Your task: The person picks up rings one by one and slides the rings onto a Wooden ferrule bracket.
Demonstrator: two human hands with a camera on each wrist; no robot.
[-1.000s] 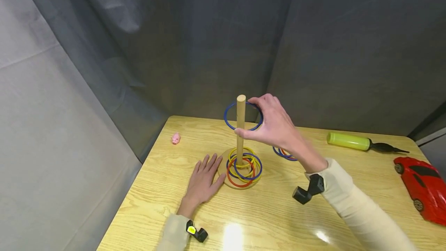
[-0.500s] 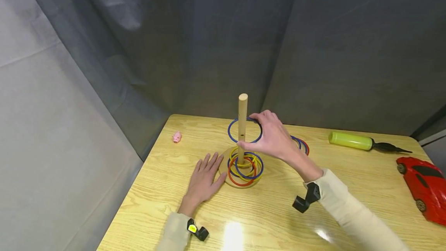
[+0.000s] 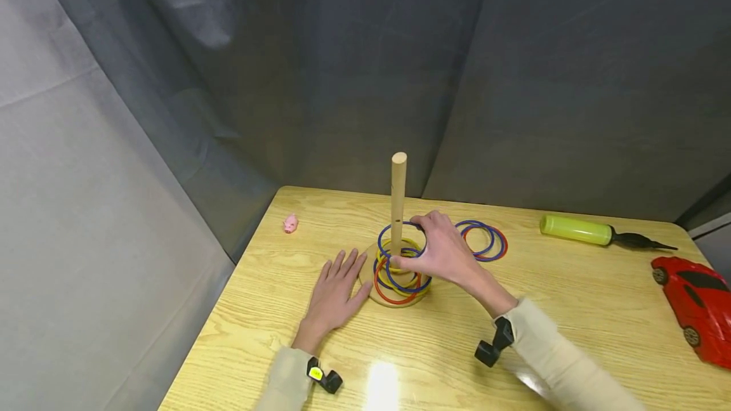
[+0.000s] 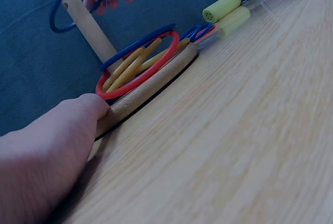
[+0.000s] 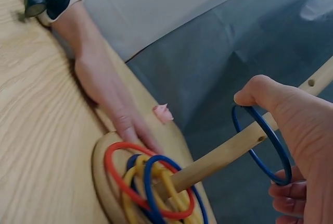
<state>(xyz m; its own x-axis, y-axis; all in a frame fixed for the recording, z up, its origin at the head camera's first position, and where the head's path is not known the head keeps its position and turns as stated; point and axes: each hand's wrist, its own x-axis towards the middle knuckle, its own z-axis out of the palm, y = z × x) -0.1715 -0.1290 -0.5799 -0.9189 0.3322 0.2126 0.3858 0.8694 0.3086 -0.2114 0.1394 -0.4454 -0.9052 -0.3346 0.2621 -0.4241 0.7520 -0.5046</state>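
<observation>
My right hand pinches a blue ring between thumb and fingers. That ring encircles the upright wooden peg, partway down it and above the base. Around the foot of the peg lie several red, yellow and blue rings, among them a red ring, overlapping and partly tilted. My left hand lies flat with straight fingers, its thumb and fingertips at the edge of the round wooden base. In the left wrist view the left thumb touches that base's side.
Behind the right hand, loose blue and red rings lie on the table. A small pink pig sits at the back left. A yellow-green pump and a red toy car are on the right. Dark curtain hangs behind.
My right hand has moved down along the peg, bringing the blue ring lower around it. The loose rings behind have come into fuller view. My left hand has stayed put.
</observation>
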